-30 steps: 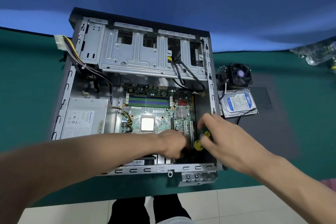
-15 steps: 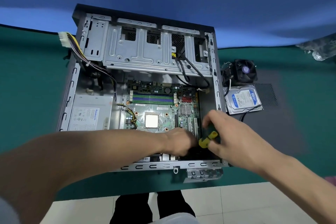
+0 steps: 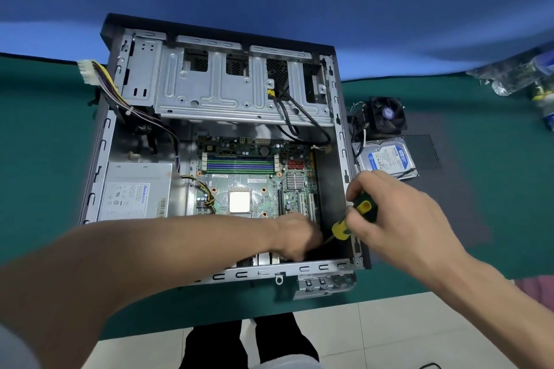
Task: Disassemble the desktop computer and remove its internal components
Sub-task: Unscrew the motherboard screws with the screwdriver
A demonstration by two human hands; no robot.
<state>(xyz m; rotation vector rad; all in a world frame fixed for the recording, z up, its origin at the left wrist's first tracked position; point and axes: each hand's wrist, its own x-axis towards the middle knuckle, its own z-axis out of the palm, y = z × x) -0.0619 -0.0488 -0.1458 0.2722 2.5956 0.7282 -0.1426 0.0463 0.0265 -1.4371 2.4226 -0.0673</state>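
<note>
1. The computer case (image 3: pixel 337 117) lies open on its side on the green table (image 3: pixel 45 159), its inside facing up.
2. The right hand (image 3: pixel 398 219) has its fingers curled tight round the yellow and green handle of a screwdriver (image 3: pixel 356 217), thumb on the near side of the handle.
3. The screwdriver tilts down and to the left from those fingers; its thin shaft runs into the near right corner of the case, where the tip is hidden behind the left hand.
4. The left hand (image 3: pixel 295 237) reaches into that same corner, just beside the screwdriver shaft. Its fingers point down into the case and are out of sight, so I cannot tell whether they are apart, together or gripping something.
5. The circuit board (image 3: pixel 257 180) sits flat in the case, just beyond the left hand's knuckles, with a pale square chip (image 3: pixel 239 201) in its middle.
6. The grey power supply (image 3: pixel 136 192) lies well to the left of both hands, above the left forearm.
7. Beyond the right hand's fingers, outside the case wall, a hard drive (image 3: pixel 386 159) rests on the table with a black fan (image 3: pixel 386 115) just behind it.
</note>
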